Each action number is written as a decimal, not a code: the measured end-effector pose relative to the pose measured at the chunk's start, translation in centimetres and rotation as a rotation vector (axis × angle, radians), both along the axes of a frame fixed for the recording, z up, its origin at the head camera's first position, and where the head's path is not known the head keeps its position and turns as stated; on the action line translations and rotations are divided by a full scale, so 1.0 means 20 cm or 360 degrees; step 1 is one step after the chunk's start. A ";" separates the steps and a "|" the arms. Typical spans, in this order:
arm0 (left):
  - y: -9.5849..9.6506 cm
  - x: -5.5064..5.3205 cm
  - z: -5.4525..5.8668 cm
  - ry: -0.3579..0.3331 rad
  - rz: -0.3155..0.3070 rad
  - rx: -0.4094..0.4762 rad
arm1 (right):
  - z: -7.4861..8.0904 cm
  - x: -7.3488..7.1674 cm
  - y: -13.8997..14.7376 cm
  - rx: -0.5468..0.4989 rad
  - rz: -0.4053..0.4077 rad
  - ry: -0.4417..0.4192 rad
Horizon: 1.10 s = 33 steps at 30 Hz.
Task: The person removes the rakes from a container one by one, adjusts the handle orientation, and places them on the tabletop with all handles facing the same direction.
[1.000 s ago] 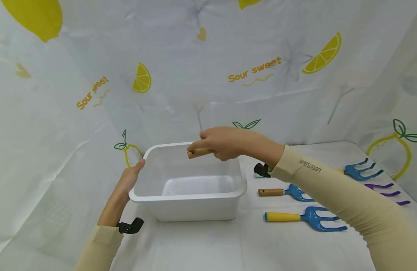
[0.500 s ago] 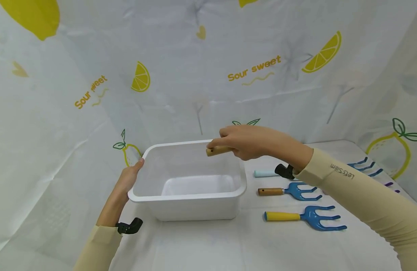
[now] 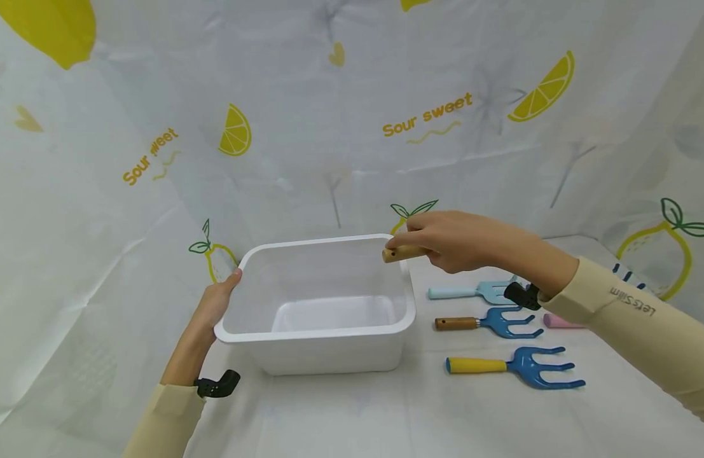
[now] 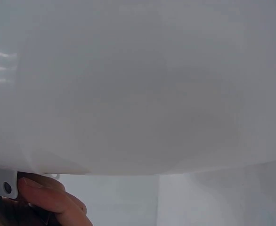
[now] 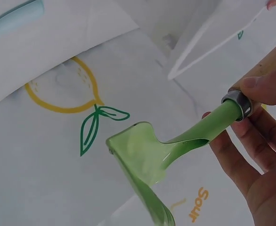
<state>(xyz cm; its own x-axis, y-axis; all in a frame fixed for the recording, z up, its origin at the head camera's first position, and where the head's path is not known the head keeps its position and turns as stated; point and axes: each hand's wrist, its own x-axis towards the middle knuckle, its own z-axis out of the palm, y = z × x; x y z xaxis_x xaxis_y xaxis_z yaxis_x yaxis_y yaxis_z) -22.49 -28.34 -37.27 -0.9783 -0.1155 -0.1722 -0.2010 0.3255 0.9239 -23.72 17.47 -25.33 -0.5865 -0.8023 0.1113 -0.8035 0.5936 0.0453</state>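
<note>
My left hand (image 3: 213,302) grips the left rim of a white plastic basin (image 3: 329,353), thumb on the edge. In the left wrist view the basin's outer wall fills most of the frame, with a few fingers (image 4: 58,200) at lower left. Above the basin's right rim, my right hand (image 3: 463,240) holds a garden hand tool by its wooden handle (image 3: 402,254). Its green metal head (image 5: 140,148), with a bent end, shows in the right wrist view, partly cut off by the frame. The inside of the basin that shows holds nothing.
Right of the basin lie a light blue hand fork (image 3: 451,293), a blue fork with a brown handle (image 3: 457,324) and a blue fork with a yellow handle (image 3: 477,366). A pink handle (image 3: 560,322) and blue tines (image 3: 628,276) emerge around the right sleeve. A lemon-print sheet hangs behind.
My right hand has moved right with the green garden tool, from over the basin's middle to its right rim, uncovering the light blue fork. The left hand stays on the rim.
</note>
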 end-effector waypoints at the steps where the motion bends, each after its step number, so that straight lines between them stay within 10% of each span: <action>1: 0.00 0.00 0.00 0.0006 -0.0004 -0.0001 | 0.00 0.00 0.01 0.0000 -0.0005 0.0000; 33: -0.01 0.00 0.00 0.0041 -0.0052 0.0026 | -0.15 0.04 0.39 0.0046 -0.0243 -0.0057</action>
